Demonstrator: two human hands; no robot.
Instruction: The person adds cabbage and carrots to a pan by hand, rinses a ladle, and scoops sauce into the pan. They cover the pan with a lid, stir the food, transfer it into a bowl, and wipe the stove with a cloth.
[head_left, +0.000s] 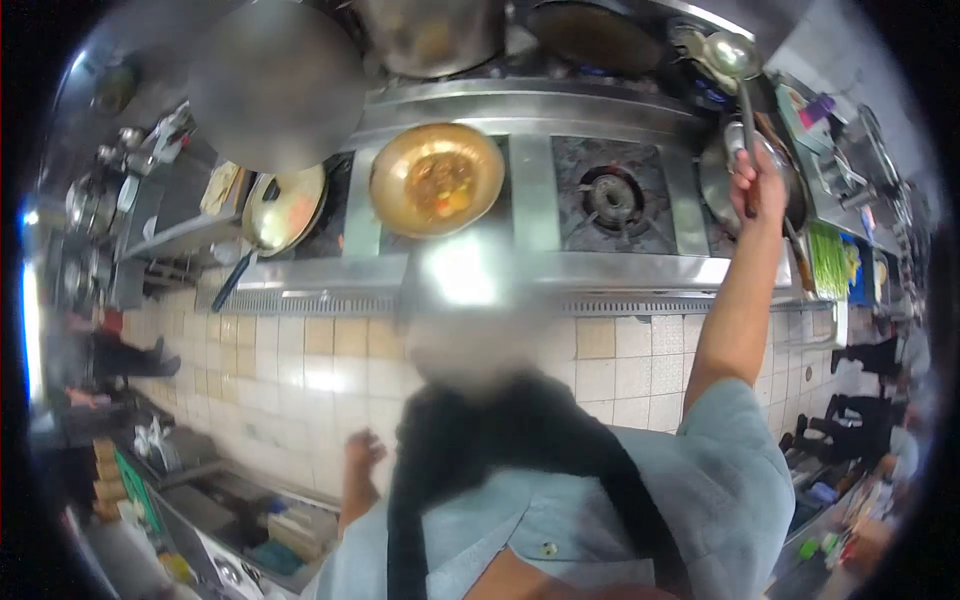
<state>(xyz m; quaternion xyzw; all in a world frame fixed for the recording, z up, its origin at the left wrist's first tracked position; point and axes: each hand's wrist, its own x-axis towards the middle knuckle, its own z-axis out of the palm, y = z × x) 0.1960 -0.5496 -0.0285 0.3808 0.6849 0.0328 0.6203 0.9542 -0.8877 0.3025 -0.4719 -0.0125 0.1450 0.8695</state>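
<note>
My right hand [766, 184] is raised at the far right of the stove, its fingers wrapped round the handle of a metal ladle [747, 115]. The ladle's round bowl points away from me, near the back burners. Beneath this hand lie large metal pans [722, 178]. On the front range sits a golden wok [391, 188] holding dark brown food with red and yellow pieces. My left hand [367, 452] hangs low at my side over the floor, away from the stove. Its fingers are loosely bent and slightly blurred, with nothing visible in them.
A bare burner [612, 198] is right of the wok. A lidded pan [285, 212] with a dark handle sticks out at left. A big pot [432, 38] and a dark wok [592, 36] stand behind. Green vegetables [828, 260] lie at right. Other people stand at both sides.
</note>
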